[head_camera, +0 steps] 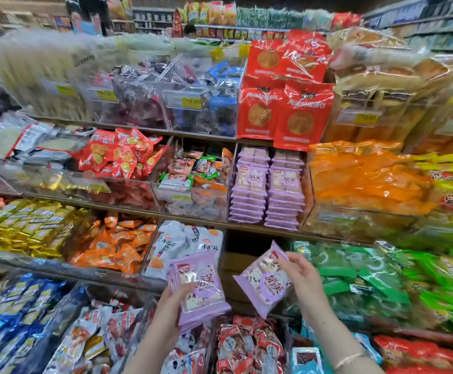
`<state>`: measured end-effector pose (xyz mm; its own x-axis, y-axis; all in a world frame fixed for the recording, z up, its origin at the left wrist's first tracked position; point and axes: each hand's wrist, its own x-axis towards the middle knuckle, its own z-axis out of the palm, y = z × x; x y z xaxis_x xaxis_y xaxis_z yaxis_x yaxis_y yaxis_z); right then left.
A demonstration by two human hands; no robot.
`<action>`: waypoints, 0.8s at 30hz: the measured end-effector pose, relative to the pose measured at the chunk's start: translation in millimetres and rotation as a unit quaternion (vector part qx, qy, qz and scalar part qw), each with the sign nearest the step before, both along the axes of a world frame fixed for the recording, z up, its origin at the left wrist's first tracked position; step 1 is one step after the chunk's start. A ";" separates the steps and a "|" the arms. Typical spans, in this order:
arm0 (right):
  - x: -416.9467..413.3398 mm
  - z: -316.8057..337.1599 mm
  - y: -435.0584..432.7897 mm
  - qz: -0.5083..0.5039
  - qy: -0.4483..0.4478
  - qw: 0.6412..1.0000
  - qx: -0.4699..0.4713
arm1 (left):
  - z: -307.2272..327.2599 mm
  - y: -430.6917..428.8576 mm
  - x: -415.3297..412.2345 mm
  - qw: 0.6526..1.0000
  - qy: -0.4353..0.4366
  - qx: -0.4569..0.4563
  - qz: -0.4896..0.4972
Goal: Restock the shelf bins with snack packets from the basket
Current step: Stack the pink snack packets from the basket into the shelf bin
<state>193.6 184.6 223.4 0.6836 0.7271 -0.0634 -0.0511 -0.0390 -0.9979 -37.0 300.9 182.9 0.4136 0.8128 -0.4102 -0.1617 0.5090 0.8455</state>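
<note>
A: Shop aisle. Tiered shelves [247, 227] carry clear bins crammed with snack packets, and more racks stand blurred at the back. The edges of the view are smeared.

B: Hands?

A: Both low in frame, in front of the lower tiers. The left hand [174, 302] grips a stack of purple packets [201, 290], fingers curled round its lower left edge. The stack is tilted, printed face toward the camera.

B: How many in it?

A: Several. Cannot count them.

B: And the other?

A: The right hand [302, 273] pinches a single purple packet [263, 283] by its upper right edge, and the packet hangs tilted on a corner. There is a thin bracelet [349, 359] on that wrist.

B: Are the two lots touching?

A: No. They are apart, with a dark stretch of shelf between them.

B: Where is the matching stock?

A: Middle tier, above the hands. The purple bin [268, 184] holds two neat columns of the same packets, lying flat, side by side.

B: Neighbours?

A: To its left is a bin of mixed orange and green packets [190, 171], and to its right are orange bags [363, 176]. Red bags [284, 109] stand upright above it. Behind the held stack are white packets [177, 244]. Right of the right hand are green packets [368, 273], and below both hands are red-and-white packets [247, 344].
</note>
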 end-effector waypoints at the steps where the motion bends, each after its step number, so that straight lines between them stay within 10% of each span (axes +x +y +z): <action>1: 3.3 6.7 7.4 0.001 0.004 1.000 -0.008 | 3.9 6.9 1.6 1.000 -0.001 0.001 -0.004; 8: 31.5 64.0 63.2 0.036 0.074 0.995 -0.061 | 42.5 63.8 19.1 0.998 -0.004 -0.007 -0.060; 24: 99.7 133.9 224.6 -0.087 -0.065 0.992 -0.058 | 122.6 165.8 79.4 0.983 -0.092 0.128 -0.098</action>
